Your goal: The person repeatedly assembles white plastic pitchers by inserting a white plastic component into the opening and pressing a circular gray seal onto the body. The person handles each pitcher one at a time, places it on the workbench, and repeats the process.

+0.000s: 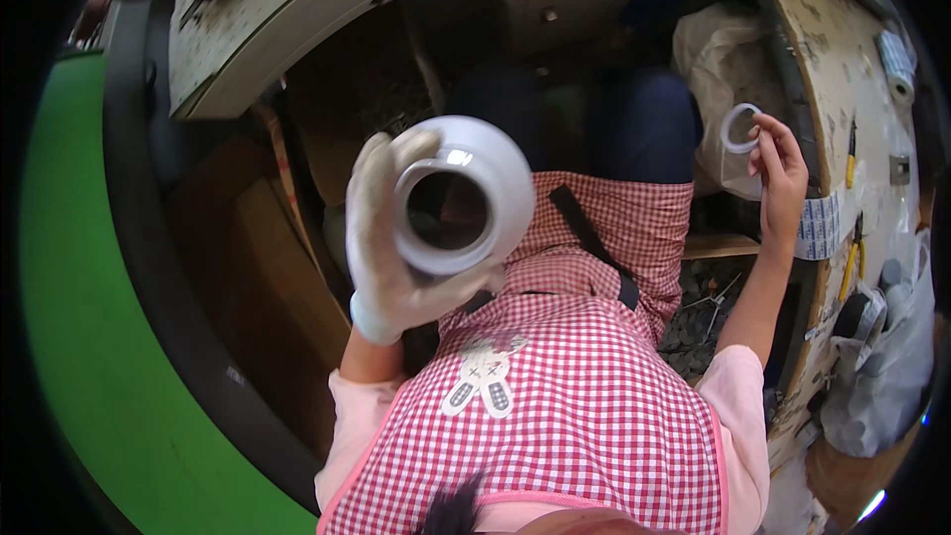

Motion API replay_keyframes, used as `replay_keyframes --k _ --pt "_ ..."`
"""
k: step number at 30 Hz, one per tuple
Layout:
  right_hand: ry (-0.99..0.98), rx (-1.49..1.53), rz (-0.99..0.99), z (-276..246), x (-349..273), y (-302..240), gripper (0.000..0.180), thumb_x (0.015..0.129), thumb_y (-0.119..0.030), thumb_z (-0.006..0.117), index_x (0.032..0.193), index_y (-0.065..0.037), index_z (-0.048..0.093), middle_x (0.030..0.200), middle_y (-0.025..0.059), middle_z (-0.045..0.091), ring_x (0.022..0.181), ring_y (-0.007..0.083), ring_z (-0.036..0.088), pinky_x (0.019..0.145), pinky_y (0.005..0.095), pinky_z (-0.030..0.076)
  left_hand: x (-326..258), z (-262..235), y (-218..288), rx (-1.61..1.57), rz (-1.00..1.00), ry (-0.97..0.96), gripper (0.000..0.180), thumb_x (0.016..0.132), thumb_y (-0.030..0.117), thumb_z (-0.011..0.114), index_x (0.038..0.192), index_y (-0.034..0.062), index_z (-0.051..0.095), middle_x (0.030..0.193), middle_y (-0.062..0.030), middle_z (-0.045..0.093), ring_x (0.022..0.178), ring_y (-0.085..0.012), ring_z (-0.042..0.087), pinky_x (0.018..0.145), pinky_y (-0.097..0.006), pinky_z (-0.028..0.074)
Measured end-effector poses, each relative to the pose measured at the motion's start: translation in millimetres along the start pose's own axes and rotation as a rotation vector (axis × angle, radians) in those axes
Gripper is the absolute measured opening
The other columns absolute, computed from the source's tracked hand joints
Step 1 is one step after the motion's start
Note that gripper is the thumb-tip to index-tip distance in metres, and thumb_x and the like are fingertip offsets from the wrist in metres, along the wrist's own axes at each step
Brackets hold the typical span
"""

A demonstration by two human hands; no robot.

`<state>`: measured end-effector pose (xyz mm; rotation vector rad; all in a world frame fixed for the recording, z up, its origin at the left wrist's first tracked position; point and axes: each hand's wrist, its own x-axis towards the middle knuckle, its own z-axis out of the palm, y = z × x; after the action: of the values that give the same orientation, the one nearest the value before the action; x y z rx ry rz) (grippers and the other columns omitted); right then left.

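My left hand (386, 248), in a pale work glove, is closed around the side of a glossy white round jar (510, 188). The jar's wide open mouth faces up towards me, and its inside looks dark. Off to the right, my bare right hand (781, 170) pinches a thin white ring (729, 129) between thumb and fingers. Jar and ring are well apart, one on each side of my lap.
On the right, a worn workbench (792, 20) carries yellow-handled tools (851, 168), a roll (897, 74) and a plastic bag (877, 396). A translucent bag (708, 59) hangs beside it. A green surface (69, 267) lies left, and a white machine edge (297, 30) stands ahead.
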<state>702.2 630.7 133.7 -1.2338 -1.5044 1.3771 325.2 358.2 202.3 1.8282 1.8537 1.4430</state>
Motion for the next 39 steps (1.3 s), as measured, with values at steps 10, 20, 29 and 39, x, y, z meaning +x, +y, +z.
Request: replay_keyframes --k 10,20,29,39 --pt "-0.201 -0.470 -0.607 121.2 -74.1 -109.5 0.011 0.096 -0.011 0.070 0.101 -0.003 0.076 0.113 0.0123 0.069 0.099 0.0250 0.071 0.089 0.0349 0.057 -2.9 20.1 7.6 -0.002 0.057 0.084 0.118 0.061 0.028 0.100 0.158 -0.0008 0.037 0.135 -0.0141 0.068 0.128 -0.0364 0.063 0.109 -0.049 0.047" --pt "-0.814 -0.689 -0.789 183.9 -117.5 -160.9 0.040 0.076 0.002 0.071 0.116 0.000 0.068 0.126 0.0178 0.067 0.096 0.0338 0.074 0.072 0.0359 0.061 -5.0 24.0 27.3 0.154 0.192 0.041 0.110 0.062 0.030 0.098 0.152 -0.0048 0.044 0.133 -0.0128 0.069 0.122 -0.0344 0.066 0.108 -0.049 0.048" --pt "-0.651 -0.935 -1.049 204.3 -118.0 -133.2 0.038 0.078 -0.012 0.072 0.115 -0.007 0.074 0.122 0.0124 0.071 0.088 0.0192 0.074 0.067 0.0323 0.061 -5.8 26.3 16.7 0.143 0.172 0.042 0.103 0.061 0.032 0.098 0.146 -0.0050 0.053 0.137 -0.0162 0.065 0.130 -0.0367 0.061 0.109 -0.049 0.047" --pt "-1.174 -1.018 -1.054 198.8 -76.4 -168.3 0.023 0.079 -0.009 0.072 0.101 -0.011 0.077 0.086 0.0032 0.076 0.085 0.0211 0.075 0.071 0.0340 0.061 -7.5 23.5 16.7 0.091 0.186 -0.008 0.096 0.061 0.036 0.099 0.138 -0.0042 0.059 0.123 -0.0136 0.073 0.116 -0.0339 0.070 0.106 -0.049 0.051"
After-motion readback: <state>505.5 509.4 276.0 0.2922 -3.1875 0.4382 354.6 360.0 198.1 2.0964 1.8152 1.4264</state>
